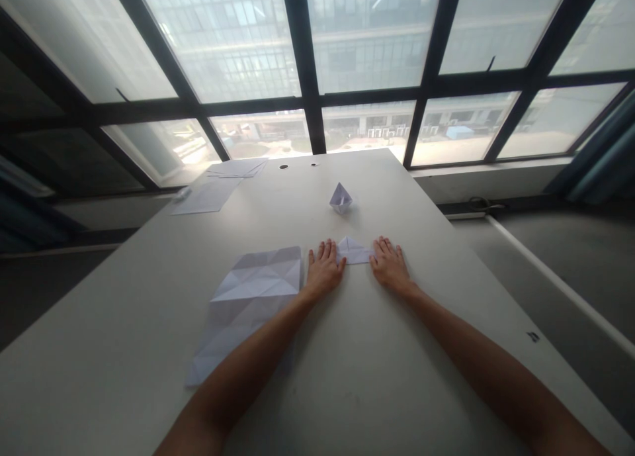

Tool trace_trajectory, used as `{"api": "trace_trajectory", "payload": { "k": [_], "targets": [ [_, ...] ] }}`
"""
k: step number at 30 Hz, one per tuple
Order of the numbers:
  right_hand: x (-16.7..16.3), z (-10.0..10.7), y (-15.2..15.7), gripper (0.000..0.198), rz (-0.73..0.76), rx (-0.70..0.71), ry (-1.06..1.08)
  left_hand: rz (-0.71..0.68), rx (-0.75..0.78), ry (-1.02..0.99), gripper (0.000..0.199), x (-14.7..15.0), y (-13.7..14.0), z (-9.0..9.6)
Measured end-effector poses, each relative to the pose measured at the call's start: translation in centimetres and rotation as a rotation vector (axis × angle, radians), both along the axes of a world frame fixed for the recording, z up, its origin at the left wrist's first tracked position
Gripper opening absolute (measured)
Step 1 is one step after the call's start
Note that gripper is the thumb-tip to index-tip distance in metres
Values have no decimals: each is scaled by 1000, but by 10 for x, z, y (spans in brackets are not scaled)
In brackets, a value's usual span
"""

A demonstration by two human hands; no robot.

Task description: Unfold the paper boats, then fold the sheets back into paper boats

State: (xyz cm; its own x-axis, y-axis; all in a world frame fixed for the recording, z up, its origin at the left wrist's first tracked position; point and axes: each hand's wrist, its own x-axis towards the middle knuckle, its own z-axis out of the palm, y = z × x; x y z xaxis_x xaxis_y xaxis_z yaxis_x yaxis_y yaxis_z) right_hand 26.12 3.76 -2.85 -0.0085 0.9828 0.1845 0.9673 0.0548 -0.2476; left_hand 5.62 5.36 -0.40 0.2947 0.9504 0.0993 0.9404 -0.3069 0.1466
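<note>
A small folded piece of white paper [354,252] lies flat on the table, with a pointed peak at its far side and a straight band along its near edge. My left hand [325,267] rests flat on its left end, fingers stretched forward. On its right end lies my right hand [389,264], palm down with the fingers extended. Both hands cover the paper's ends. Beyond them stands a folded paper boat [340,199]. To the left, partly under my left forearm, is an unfolded sheet [258,284] marked with many creases.
The white table [421,376] reaches toward large dark-framed windows. Flat paper sheets [206,196] lie at its far left corner, with thin strips on top. Two round holes show near the far edge. A small dark mark [532,337] sits near the right edge.
</note>
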Motion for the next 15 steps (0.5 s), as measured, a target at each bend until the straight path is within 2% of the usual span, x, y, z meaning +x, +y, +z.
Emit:
{"api": "trace_trajectory", "payload": {
  "k": [6,11,15],
  "targets": [
    [2,3,-2,52,56,5,53,-39,41,-57,58,-2,-1,-1],
    [4,5,-2,53,157,-5,63,-131,56,-114,54,-2,0,-3],
    [5,4,-2,48,182,13,95,-187,43,-171,55,-3,4,-6]
  ]
}}
